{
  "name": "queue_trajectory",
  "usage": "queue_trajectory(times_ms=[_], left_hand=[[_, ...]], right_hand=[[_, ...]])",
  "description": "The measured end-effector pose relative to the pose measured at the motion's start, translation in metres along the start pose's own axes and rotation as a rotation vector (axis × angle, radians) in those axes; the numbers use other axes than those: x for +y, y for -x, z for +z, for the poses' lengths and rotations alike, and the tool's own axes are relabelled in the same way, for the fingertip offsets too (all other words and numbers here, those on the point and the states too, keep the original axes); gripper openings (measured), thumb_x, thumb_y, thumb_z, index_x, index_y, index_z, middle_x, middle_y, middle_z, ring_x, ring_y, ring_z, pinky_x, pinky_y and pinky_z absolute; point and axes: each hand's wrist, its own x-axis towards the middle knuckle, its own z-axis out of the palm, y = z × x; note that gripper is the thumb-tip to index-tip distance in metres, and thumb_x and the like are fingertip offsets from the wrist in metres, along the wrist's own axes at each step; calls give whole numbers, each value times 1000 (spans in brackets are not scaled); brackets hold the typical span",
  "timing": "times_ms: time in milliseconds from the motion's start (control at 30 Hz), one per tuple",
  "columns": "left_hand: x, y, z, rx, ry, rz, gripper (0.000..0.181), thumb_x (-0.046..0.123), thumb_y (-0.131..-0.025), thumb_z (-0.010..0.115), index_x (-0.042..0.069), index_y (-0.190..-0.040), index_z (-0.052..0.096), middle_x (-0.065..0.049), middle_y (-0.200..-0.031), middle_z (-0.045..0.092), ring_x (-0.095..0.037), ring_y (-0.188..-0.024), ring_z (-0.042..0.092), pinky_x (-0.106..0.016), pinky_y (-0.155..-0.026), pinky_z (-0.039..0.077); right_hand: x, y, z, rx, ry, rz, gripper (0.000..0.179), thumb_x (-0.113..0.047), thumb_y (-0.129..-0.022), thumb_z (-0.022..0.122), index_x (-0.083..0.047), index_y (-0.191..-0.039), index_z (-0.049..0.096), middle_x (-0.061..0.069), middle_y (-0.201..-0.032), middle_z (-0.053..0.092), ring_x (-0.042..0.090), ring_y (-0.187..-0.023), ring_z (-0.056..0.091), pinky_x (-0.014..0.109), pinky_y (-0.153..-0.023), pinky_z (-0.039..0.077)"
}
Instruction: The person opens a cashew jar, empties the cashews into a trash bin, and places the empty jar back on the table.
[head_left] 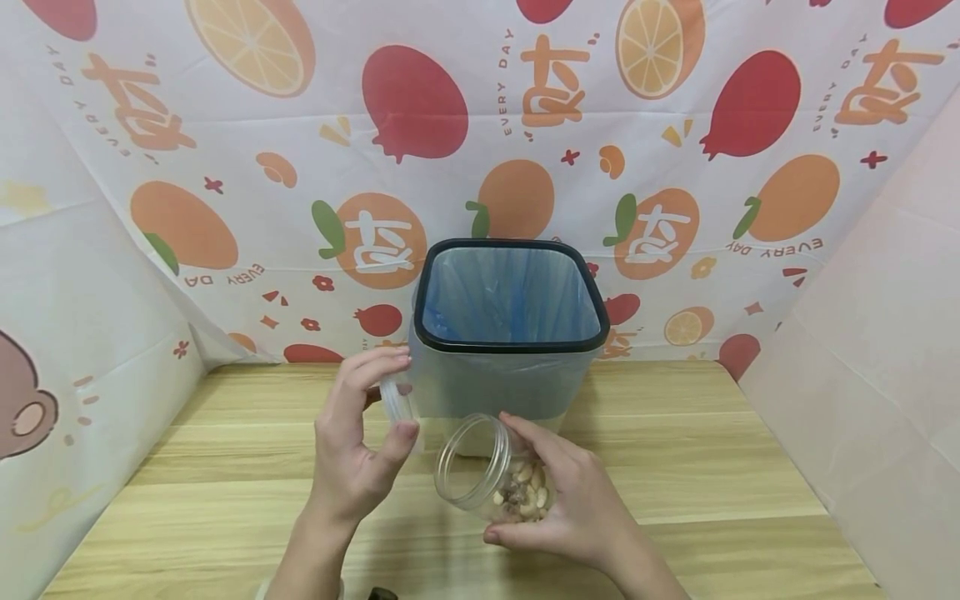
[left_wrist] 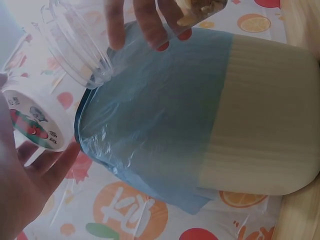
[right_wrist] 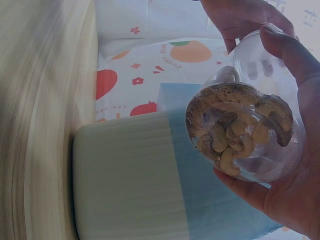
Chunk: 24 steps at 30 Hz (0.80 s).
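My left hand (head_left: 356,446) pinches a white round lid (head_left: 395,400) between thumb and fingers, held on edge. In the left wrist view a printed label with red and green shows on the lid's face. A clear jar (head_left: 472,467) is gripped in my right hand (head_left: 577,492), tilted with its uncovered mouth toward the left hand. Cashew nuts (right_wrist: 230,140) and some dark, speckled bits lie toward the jar's bottom. Both hands are in front of a bin (head_left: 498,383) with a black rim, lined with a blue bag (head_left: 510,292); jar and lid are apart.
The bin stands on a wood-grain table (head_left: 225,467) near its back edge. Behind it hangs a fruit-print cloth (head_left: 300,167), and pale sheets border the left and right sides. A small dark object (head_left: 382,593) pokes in at the near edge.
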Motion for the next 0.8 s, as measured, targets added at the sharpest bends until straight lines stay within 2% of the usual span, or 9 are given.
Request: queue_trajectory(times_ms=[167,300,500,600,700,800], left_hand=[[-2,1,-3,43,49,-50,64,43,-89,73,-15,-108,53,-27,-117,60,-23,-110,63,-18,-83,53],[-4,3,-5,58,69,-78,66,42,-84,79,-14,-94,45,-27,-117,60,-21,-111,64,-17,-81,53],[-5,3,-9,63,-67,-80,67,54,-81,78,0,-70,39,-23,-108,63,-24,-105,63,-15,-76,45],[-6,4,-12,41,-136,-100,66,56,-79,78,7,-62,38,-19,-107,64,-24,-105,62,-16,-76,44],[-7,4,-13,7,-172,-109,60,48,-79,81,11,-58,38,-18,-111,65,-27,-106,62,-15,-78,45],[-7,3,-14,-42,-185,-113,44,32,-78,80,9,-63,45,-18,-118,64,-30,-109,63,-15,-84,47]], right_hand=[[0,0,-1,-2,-1,7,104,-58,-62,89,-19,-148,46,-6,-135,61,9,-116,63,33,-92,55],[0,0,-1,-2,2,8,104,-58,-62,89,-19,-148,46,-6,-136,61,9,-116,63,33,-93,55],[-1,-1,-1,-2,8,6,104,-59,-63,88,-18,-148,46,-6,-136,61,9,-116,63,33,-92,55],[-1,0,-2,-2,9,8,104,-59,-63,88,-18,-148,46,-6,-135,61,9,-115,63,33,-92,55],[-1,0,-2,1,10,4,104,-59,-62,89,-18,-148,46,-6,-135,62,9,-115,63,33,-92,55],[-1,-1,-2,7,7,-4,104,-58,-62,89,-17,-148,46,-6,-135,62,9,-115,63,33,-92,55]])
